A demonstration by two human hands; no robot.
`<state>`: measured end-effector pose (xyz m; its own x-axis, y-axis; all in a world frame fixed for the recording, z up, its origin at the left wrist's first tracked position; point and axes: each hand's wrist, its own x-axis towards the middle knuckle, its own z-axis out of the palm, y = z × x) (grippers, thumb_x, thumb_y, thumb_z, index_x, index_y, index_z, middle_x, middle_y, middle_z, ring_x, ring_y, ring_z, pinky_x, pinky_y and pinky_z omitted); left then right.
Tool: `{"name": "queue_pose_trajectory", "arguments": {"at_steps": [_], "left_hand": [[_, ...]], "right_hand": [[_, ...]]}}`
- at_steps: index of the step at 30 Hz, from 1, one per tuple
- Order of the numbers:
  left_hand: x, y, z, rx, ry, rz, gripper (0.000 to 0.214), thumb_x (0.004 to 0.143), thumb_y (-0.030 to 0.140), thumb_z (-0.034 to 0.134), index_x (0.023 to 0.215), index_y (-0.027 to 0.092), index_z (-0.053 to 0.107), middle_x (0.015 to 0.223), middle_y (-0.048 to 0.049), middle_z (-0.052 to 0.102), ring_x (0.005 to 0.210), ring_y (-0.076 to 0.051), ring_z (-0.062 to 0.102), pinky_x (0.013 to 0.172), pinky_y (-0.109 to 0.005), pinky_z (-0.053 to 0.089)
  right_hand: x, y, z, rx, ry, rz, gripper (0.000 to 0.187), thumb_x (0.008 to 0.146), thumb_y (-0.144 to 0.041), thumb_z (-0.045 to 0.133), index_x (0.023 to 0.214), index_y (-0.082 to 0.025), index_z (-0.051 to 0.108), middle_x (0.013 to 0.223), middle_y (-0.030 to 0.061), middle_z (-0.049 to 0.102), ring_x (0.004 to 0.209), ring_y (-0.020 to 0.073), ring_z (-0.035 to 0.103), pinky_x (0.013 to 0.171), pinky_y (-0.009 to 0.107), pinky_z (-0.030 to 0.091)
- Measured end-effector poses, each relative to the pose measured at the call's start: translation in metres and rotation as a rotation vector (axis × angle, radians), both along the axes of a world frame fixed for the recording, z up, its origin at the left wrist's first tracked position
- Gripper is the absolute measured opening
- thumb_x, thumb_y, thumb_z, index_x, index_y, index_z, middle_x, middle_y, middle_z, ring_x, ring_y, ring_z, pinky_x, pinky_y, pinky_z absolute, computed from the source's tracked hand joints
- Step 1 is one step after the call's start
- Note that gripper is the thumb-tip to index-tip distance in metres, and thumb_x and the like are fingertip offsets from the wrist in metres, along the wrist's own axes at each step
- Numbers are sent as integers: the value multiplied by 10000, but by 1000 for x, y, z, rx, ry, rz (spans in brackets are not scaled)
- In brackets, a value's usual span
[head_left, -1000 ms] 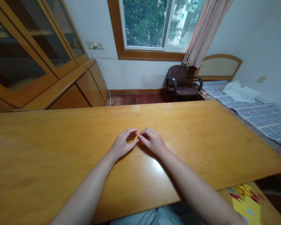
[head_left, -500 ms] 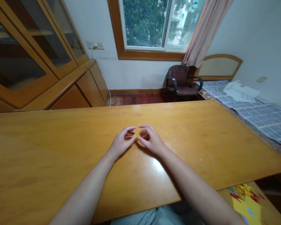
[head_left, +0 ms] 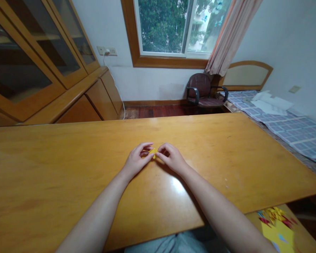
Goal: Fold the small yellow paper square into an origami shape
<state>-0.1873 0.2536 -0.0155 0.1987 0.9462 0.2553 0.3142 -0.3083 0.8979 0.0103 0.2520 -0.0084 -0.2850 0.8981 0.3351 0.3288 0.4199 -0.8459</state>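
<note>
1. While the left hand (head_left: pixel 137 158) pinched a small yellow folded piece (head_left: pixel 153 151) between both hands, the right hand (head_left: pixel 171 158), spread a moment earlier, had closed on its right side, suggesting two-handed control.
2. The table (head_left: pixel 68 175) extended widely on both sides of the hands; its near edge (head_left: pixel 158 236) crossed beneath the forearms (head_left: pixel 102 207).

Beyond the far edge of the glossy yellow-brown wooden table (head_left: pixel 68 158) stood a maroon chair with black armrests (head_left: pixel 202 85); a brown-framed glass window (head_left: pixel 163 28) sat in the white wall (head_left: pixel 147 81); a blue-checked bed (head_left: pixel 292 130) lay past the right edge.
</note>
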Motion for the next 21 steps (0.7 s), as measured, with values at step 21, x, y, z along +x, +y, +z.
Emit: {"name": "queue_pose_trajectory", "arguments": {"at_steps": [21], "left_hand": [[0, 3, -1, -162, -140, -95, 394, 829, 382, 677, 1156, 176, 603, 874, -40, 707, 810, -178, 697, 795, -325, 567]], "right_hand": [[-1, 3, -3, -203, 196, 33, 150, 820, -283, 669, 904, -174, 607, 768, -2, 658, 693, 131, 613, 647, 246, 462]]}}
